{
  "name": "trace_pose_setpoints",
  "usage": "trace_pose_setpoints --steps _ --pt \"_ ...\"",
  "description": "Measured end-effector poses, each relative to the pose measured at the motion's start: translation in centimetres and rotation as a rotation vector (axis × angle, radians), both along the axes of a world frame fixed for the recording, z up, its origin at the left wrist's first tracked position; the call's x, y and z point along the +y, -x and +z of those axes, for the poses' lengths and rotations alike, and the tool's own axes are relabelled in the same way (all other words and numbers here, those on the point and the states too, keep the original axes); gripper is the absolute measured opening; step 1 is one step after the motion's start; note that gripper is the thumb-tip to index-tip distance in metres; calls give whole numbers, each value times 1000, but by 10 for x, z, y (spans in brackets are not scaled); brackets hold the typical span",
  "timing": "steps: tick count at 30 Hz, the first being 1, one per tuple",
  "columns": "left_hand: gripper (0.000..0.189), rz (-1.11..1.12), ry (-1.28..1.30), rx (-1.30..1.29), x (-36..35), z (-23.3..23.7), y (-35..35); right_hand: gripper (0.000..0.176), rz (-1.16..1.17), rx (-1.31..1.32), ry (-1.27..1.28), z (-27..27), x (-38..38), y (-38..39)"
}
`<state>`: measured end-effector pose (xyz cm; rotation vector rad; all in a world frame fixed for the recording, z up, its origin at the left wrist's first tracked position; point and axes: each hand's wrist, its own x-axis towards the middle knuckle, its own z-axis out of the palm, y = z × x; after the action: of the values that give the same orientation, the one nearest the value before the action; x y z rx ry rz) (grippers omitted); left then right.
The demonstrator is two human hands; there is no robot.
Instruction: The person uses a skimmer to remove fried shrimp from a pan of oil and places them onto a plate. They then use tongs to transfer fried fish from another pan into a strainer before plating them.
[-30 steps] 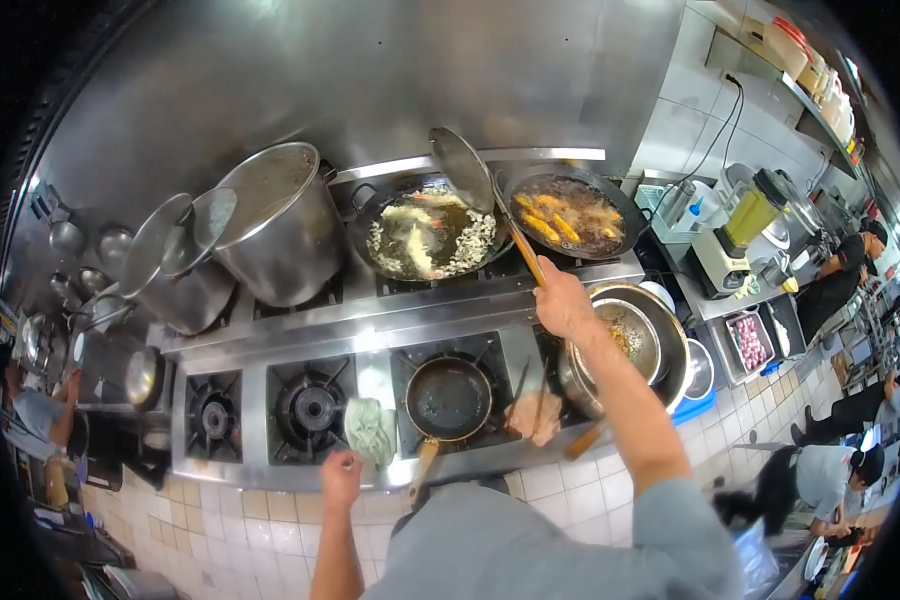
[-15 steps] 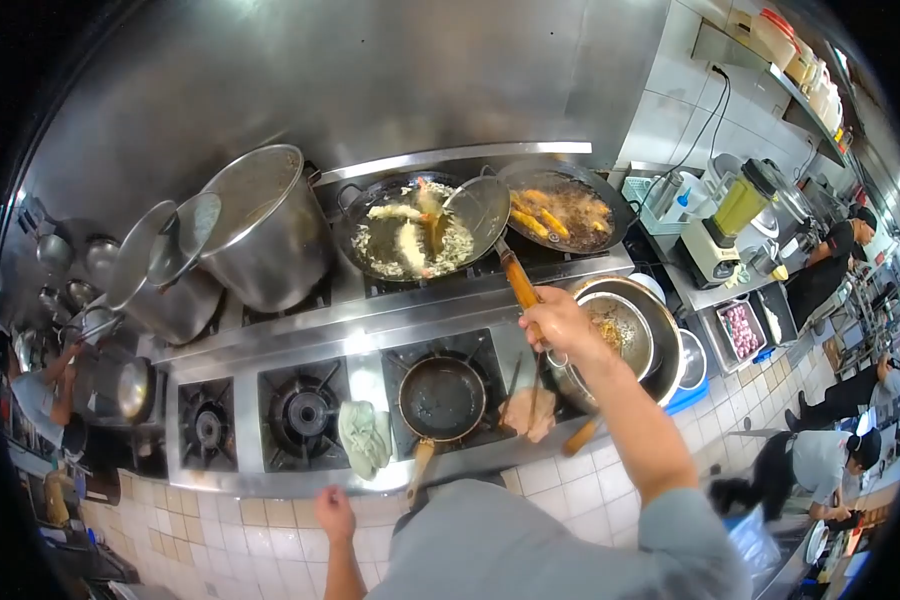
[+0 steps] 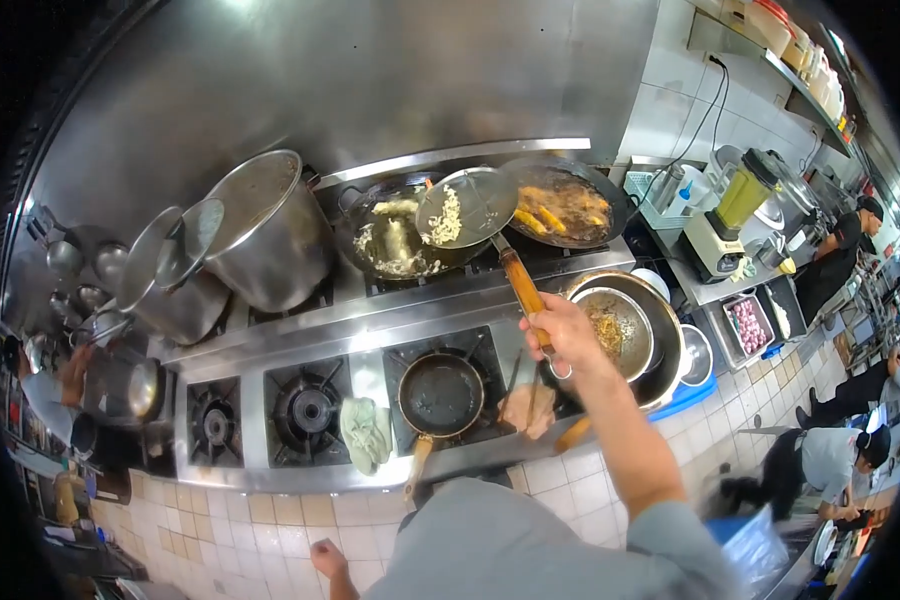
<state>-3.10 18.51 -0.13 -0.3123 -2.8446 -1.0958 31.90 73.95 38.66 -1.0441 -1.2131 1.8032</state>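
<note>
My right hand (image 3: pixel 562 333) grips the wooden handle of a round wire skimmer (image 3: pixel 467 205). The skimmer's head is lifted over the left wok (image 3: pixel 395 240) and carries a heap of pale fried bits. That wok holds oil with more pale batter pieces. Beside it on the right, a second wok (image 3: pixel 564 202) fries several orange-brown pieces. My left hand (image 3: pixel 327 559) hangs low by my side near the tiled front of the range, holding nothing; its fingers are hard to make out.
A small black frying pan (image 3: pixel 440 394) sits on a front burner, a folded cloth (image 3: pixel 366 432) to its left. Nested steel bowls (image 3: pixel 625 330) stand right of my hand. A big stockpot (image 3: pixel 265 226) is at the back left. Other people work at right and left.
The skimmer swung down from upright into the left wok, then rose with fried bits on it. My left hand dropped from the range edge toward my side.
</note>
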Motion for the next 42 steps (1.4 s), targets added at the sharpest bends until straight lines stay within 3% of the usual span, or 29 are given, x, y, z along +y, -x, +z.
trace_pose_setpoints --steps 2,3,4,6,9,14,18,20,23,29,31,33,35,37,42 --pt "20 -290 297 -279 -23 -31 11 17 -22 17 -19 1 -4 -15" --pt "20 -299 299 -274 -18 -28 10 21 -29 3 -43 5 -9 -29" --pt "19 -408 348 -635 -13 -25 10 26 -40 -14 -66 9 -16 -45" --pt "18 -537 415 -996 2 -11 7 30 -81 -35 -84 10 -32 -84" --pt "17 -441 269 -1154 22 11 -10 45 -138 -37 -119 7 -68 -164" --pt "18 -266 260 -1227 41 12 6 67 -211 -344 -181 11 -146 -283" --pt "19 -175 278 -1234 39 4 15 66 -239 -598 -216 -20 -187 -337" --pt "19 -162 301 -1234 40 -4 14 67 -83 -1059 -455 -26 -191 -341" --pt "18 -162 335 -1196 53 -20 8 69 -101 -950 -481 -63 -200 -360" --pt "18 -173 345 -1093 73 -5 -20 70 -235 -655 -287 -31 -144 -305" --pt "20 -185 267 -1065 66 -4 -30 69 -174 -362 -302 -30 -107 -277" --pt "20 -180 218 -1050 53 -11 -36 65 -146 -544 -380 11 -73 -205" --pt "21 -164 172 -1093 36 -28 -42 60 -109 -347 -597 -28 -23 -161" --pt "22 -167 155 -1113 21 -32 -46 59 -29 -420 -764 -22 19 -101" --pt "22 -5 -79 -1154 -26 -26 -79 62 -9 -683 -796 -52 102 -6"
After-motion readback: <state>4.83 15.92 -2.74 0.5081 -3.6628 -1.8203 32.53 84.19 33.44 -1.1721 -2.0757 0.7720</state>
